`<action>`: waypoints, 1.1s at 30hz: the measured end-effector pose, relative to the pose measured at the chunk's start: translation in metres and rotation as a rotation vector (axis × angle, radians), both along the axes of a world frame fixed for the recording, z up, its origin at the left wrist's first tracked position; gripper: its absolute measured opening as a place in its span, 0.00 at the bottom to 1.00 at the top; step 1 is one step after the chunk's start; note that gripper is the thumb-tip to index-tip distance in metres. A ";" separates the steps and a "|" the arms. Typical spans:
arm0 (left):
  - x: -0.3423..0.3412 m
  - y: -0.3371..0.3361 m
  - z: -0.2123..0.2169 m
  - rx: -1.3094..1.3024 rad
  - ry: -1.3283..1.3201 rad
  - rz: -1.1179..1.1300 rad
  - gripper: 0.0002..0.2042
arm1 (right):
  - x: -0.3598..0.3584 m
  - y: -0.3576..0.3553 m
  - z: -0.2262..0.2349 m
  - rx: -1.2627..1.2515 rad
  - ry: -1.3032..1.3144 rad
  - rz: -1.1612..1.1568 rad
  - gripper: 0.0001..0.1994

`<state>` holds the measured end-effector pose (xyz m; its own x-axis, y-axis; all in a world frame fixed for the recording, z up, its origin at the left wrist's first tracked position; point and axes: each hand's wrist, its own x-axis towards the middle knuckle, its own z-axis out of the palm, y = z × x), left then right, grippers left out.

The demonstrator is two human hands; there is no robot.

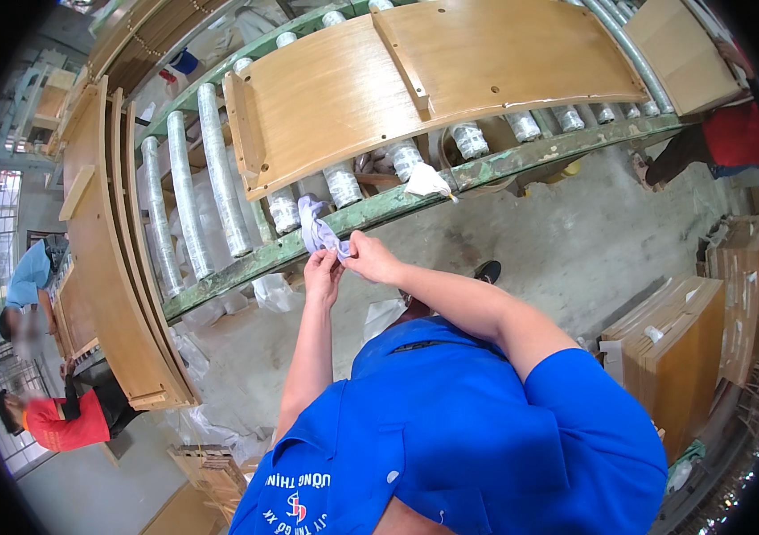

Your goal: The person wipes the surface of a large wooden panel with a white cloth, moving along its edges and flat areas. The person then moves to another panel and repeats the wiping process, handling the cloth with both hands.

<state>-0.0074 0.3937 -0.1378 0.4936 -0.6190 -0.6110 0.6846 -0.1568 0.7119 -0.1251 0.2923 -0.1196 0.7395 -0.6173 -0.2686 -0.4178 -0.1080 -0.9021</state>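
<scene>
A light purple cloth (312, 225) is bunched up in front of me, at the near rail of the roller conveyor. My left hand (322, 273) pinches its lower end between thumb and fingers. Close beside it, my right hand (370, 259) is closed on the same end, fingertips almost touching the left ones. The rest of the cloth hangs over the green rail (281, 257). Beyond my hands a large, curved, varnished wooden panel (335, 98) lies on the rollers, with a wooden strip (400, 62) across it. A white crumpled cloth (429, 181) rests on the rail to the right.
Several curved panels (103, 259) stand stacked at the left. Two people (67, 419) work farther left, and a person in red (740, 138) stands at the far right. A cardboard box (682, 53) is at the conveyor's right end. Wooden panels (673, 348) are stacked at the right on the concrete floor (575, 241).
</scene>
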 end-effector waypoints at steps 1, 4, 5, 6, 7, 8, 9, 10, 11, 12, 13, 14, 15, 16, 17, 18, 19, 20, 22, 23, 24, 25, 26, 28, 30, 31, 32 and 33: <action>0.004 0.003 -0.003 0.016 -0.066 -0.030 0.05 | -0.004 -0.002 0.005 0.005 0.000 -0.037 0.16; 0.021 0.014 -0.002 0.212 -0.426 -0.219 0.07 | -0.032 -0.045 0.030 -0.173 0.071 -0.162 0.17; 0.022 0.012 -0.001 0.231 -0.711 -0.322 0.08 | -0.044 -0.066 0.030 -0.321 0.069 -0.300 0.15; 0.020 0.009 0.001 0.241 -1.002 -0.427 0.09 | -0.058 -0.086 0.026 -0.551 0.023 -0.465 0.15; 0.023 0.013 0.002 0.267 -1.300 -0.524 0.10 | -0.064 -0.103 0.029 -0.589 0.100 -0.439 0.16; 0.011 0.006 0.009 0.350 -1.444 -0.500 0.13 | -0.073 -0.118 0.026 -0.651 0.198 -0.447 0.15; 0.001 -0.004 0.015 0.324 -1.442 -0.479 0.12 | -0.080 -0.128 0.023 -0.628 0.320 -0.410 0.15; -0.005 -0.007 0.023 0.324 -1.447 -0.451 0.12 | -0.079 -0.131 0.021 -0.589 0.423 -0.356 0.14; -0.010 -0.012 0.031 0.314 -1.449 -0.422 0.12 | -0.081 -0.136 0.018 -0.553 0.530 -0.305 0.13; -0.012 -0.020 0.037 0.271 -1.478 -0.476 0.14 | -0.086 -0.139 0.014 -0.495 0.558 -0.300 0.12; -0.006 -0.019 0.036 0.310 -1.475 -0.419 0.15 | -0.083 -0.137 0.014 -0.500 0.489 -0.296 0.11; 0.000 -0.019 0.035 0.344 -1.469 -0.364 0.16 | -0.083 -0.135 0.014 -0.504 0.424 -0.295 0.10; 0.006 -0.019 0.033 0.374 -1.461 -0.311 0.18 | -0.085 -0.132 0.014 -0.507 0.361 -0.297 0.09; 0.017 -0.015 0.026 0.425 -1.400 -0.229 0.20 | -0.086 -0.131 0.014 -0.481 0.249 -0.312 0.08; 0.022 -0.013 0.018 0.448 -1.227 -0.239 0.21 | -0.093 -0.131 0.011 -0.458 0.148 -0.337 0.08; 0.025 -0.010 0.011 0.467 -1.054 -0.251 0.21 | -0.102 -0.131 0.009 -0.432 0.049 -0.362 0.08; 0.025 -0.010 0.006 0.482 -0.876 -0.268 0.22 | -0.114 -0.129 0.006 -0.317 -0.014 -0.407 0.07; 0.015 -0.013 0.004 0.477 -0.717 -0.268 0.17 | -0.130 -0.126 0.003 -0.203 -0.070 -0.459 0.07; 0.012 -0.016 0.001 0.334 -0.912 -0.415 0.12 | -0.147 -0.114 0.006 0.097 -0.205 -0.573 0.06; 0.017 -0.012 -0.001 0.280 -1.017 -0.475 0.10 | -0.148 -0.105 0.015 0.293 -0.277 -0.624 0.05; -0.003 -0.030 0.008 0.243 -0.930 -0.520 0.08 | -0.169 -0.096 0.016 0.464 -0.310 -0.726 0.05; -0.014 -0.045 0.016 0.125 -1.086 -0.540 0.08 | -0.183 -0.089 0.019 0.512 -0.350 -0.776 0.04; -0.021 -0.058 0.020 0.006 -1.242 -0.548 0.08 | -0.195 -0.083 0.021 0.562 -0.394 -0.818 0.04; -0.034 -0.085 0.026 -0.148 -1.400 -0.604 0.08 | -0.215 -0.073 0.024 0.624 -0.460 -0.887 0.03; -0.047 -0.112 0.028 -0.203 -1.407 -0.705 0.10 | -0.232 -0.065 0.024 0.651 -0.502 -0.937 0.03; -0.052 -0.123 0.023 -0.199 -1.585 -0.728 0.13 | -0.238 -0.060 0.024 0.647 -0.517 -0.954 0.03; -0.055 -0.124 0.019 -0.073 -1.755 -0.848 0.15 | -0.244 -0.057 0.024 0.643 -0.530 -0.969 0.02; -0.058 -0.124 0.015 0.067 -1.918 -0.963 0.16 | -0.250 -0.056 0.024 0.639 -0.542 -0.980 0.02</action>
<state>-0.0655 0.2698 -0.1225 -0.0038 -0.9947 0.1024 -0.9728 0.0273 0.2299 -0.3746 0.2368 -0.0956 0.1601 -0.8357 -0.5253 0.3569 0.5452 -0.7585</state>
